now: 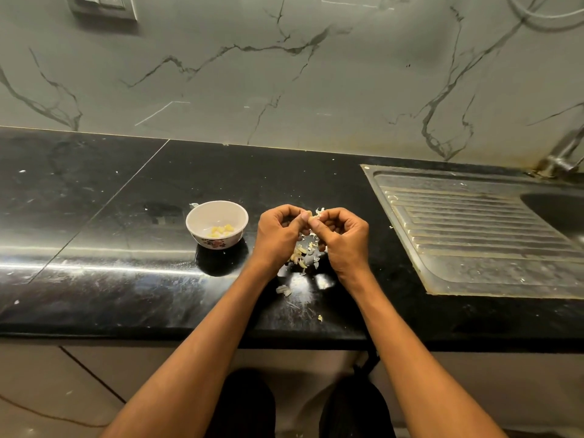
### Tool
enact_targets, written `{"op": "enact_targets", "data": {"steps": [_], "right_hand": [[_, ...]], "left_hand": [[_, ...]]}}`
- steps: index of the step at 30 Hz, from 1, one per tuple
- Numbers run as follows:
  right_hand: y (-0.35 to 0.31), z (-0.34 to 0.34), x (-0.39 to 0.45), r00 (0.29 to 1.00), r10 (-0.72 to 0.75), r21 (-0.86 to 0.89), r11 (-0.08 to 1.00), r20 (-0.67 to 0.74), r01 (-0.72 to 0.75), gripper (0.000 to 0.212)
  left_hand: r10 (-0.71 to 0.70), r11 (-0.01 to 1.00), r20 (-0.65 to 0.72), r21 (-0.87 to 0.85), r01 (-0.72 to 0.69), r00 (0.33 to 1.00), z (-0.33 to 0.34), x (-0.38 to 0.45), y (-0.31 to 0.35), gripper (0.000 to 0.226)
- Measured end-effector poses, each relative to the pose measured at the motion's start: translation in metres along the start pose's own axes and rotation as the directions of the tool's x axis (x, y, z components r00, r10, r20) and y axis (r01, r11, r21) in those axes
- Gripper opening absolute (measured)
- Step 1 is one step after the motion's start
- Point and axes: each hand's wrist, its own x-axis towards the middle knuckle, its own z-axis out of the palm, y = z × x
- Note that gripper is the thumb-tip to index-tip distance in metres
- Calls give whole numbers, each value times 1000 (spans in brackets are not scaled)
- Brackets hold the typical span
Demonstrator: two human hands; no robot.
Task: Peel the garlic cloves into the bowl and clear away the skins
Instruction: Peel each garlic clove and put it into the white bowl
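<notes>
Left hand [278, 230] and right hand [339, 235] raised close together just above the counter [126, 216], fingers curled inward, thumbs and fingertips meeting on a small garlic clove [313, 216] pinched between them, a wisp of pale skin sticking up at the top of it. Both forearms reaching in from the bottom edge over the counter's front lip. Left of the hands, near but not touching, a small white bowl [202, 237] with a floral pattern low on its outside wall, standing upright; inside, a few peeled yellowish cloves [221, 230] gathered at the bottom. Directly below and between the hands, a loose pile of skins [305, 252] scattered on the dark surface; whether unpeeled cloves are mixed in, hard to tell. A separate scrap of skin [283, 290] lying nearer the front edge, beside the left forearm, and a tiny fleck closer still to the edge. To the right, well apart from the hands, a steel sink [467, 222] with ribbed drainboard set into the counter. Behind, a marbled wall [284, 74] with a socket plate at upper left.
</notes>
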Motion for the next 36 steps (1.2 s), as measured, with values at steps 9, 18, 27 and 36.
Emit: {"op": "enact_targets", "data": {"steps": [9, 18, 27, 36], "right_hand": [[-1, 5, -7, 982, -189, -254, 951, -16, 179, 15], [-3, 2, -9, 992, -113, -190, 977, -53, 101, 15], [-4, -1, -9, 996, -86, -194, 977, 26, 90, 26], [-2, 1, -10, 992, -123, -247, 961, 15, 122, 10]], "left_hand": [[-43, 999, -30, -30, 42, 999, 0, 1, 1, 12], [16, 1000, -37, -9, -16, 999, -1, -1, 0, 9], [63, 996, -64, 71, -59, 996, -1, 0, -3, 16], [75, 993, -78, 98, -67, 994, -2, -1, -1, 20]]}}
